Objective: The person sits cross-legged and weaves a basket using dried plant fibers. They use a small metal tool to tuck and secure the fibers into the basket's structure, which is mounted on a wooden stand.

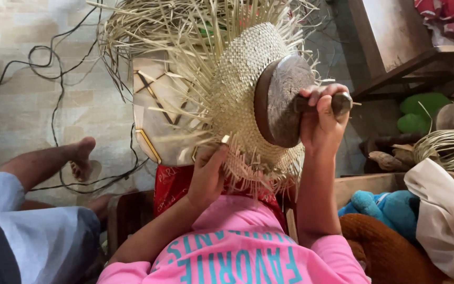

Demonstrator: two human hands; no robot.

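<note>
From above, the person in the pink shirt (237,252) holds a half-woven straw hat (243,89) up in front of them, its crown stretched over a round wooden block (279,100). The right hand (321,118) is clenched around the dark handle (337,103) that sticks out of the block, knuckles toward the camera. The left hand (206,176) grips the lower edge of the weave, fingers pinching the loose straw ends just below the block. Unwoven strands (153,31) fan out wildly from the top and left of the hat. Behind it stands a pale box with gold lines (156,110), and black cables (53,68) trail over the tiled floor. Another person's bare foot (82,158) rests at the left. A coil of straw (447,147) lies at the right, near a blue plush toy (390,208).
</note>
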